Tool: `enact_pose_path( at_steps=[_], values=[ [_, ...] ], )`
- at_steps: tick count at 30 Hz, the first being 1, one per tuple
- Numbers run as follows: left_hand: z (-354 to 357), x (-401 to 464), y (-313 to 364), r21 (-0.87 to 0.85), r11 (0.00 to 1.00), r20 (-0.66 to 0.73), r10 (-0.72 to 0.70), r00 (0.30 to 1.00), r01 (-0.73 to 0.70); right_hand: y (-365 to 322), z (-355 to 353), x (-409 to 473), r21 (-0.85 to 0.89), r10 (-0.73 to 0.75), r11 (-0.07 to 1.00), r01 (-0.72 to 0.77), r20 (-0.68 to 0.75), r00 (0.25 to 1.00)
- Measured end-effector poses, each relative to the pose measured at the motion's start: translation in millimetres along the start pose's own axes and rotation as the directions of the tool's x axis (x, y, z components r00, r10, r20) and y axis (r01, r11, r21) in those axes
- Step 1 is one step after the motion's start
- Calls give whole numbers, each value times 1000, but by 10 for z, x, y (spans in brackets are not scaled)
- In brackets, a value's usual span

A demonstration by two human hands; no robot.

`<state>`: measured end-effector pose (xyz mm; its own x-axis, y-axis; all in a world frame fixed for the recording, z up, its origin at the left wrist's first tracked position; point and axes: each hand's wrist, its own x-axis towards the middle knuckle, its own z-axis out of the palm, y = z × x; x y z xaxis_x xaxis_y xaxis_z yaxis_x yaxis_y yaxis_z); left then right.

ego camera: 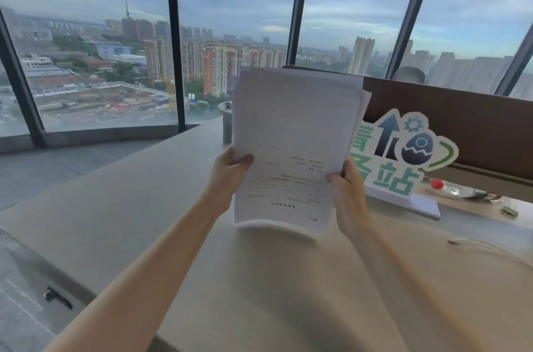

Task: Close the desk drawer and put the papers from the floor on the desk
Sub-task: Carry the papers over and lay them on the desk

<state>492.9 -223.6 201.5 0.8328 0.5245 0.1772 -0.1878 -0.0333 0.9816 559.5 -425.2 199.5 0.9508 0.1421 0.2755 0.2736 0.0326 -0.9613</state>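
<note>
While papers [291,147] held upright above desk [144,207], left hand [227,175] and right hand [346,193] pinch side edges; pickup done, laying down remains; drawer unseen.

A single head-worn view looks forward and slightly down across the desk [121,207] toward the windows [230,20] and the city beyond. Both forearms reach in from the bottom edge, close to the lens; there is no second view.
</note>
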Motion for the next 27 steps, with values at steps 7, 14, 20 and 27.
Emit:
enact_pose_path(
  at_steps=[7,14,20,27],
  values=[
    [12,24,135,-13,1000,37,26,999,-26,-59,-27,-1,20,-29,999,29,-2,1000],
    [8,-68,-39,86,996,66,-1,998,-5,80,-83,-93,-1,-25,1000,25,56,998],
    [55,-53,-120,96,994,58,38,998,-43,17,57,-51,19,-75,997,74,38,996],
    [26,-64,-17,44,995,35,85,996,-87,-26,-52,-1,-14,-159,987,160,36,987]
  ],
)
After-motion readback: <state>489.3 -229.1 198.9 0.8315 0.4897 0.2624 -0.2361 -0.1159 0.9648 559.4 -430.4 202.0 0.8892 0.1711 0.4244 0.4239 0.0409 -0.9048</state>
